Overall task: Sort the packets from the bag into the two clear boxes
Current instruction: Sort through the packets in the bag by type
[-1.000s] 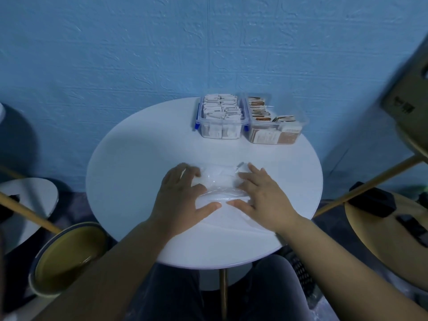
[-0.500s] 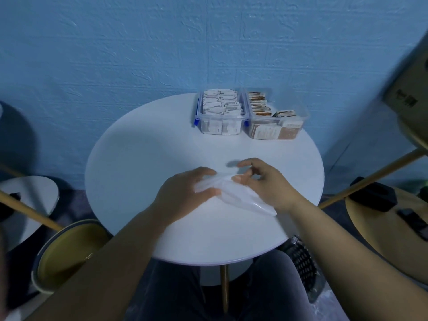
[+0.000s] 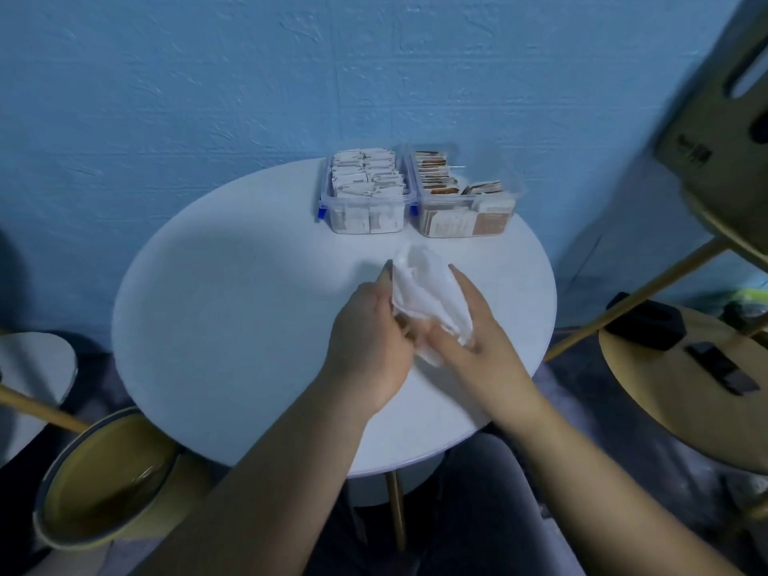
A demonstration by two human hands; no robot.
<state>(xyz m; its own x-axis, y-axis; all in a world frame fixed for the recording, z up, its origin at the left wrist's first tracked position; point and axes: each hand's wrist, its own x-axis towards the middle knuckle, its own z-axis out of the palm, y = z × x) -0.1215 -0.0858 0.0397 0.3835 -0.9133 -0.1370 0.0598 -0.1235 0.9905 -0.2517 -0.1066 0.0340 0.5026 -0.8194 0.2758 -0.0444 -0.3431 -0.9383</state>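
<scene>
White round table; blue wall; yellow tub lower left.

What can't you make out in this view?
- Head view: whether the bag is empty; its crumpled plastic, the left hand and the right hand hide the inside.
- Head view: print on the packets in the left box and right box; too small and blurred.
- Head view: whether the right hand grips it; the bag covers the palm.

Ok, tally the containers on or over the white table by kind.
Clear boxes: 2 (white-packet box, brown-packet box)
Plastic bag: 1
Total: 3
</scene>
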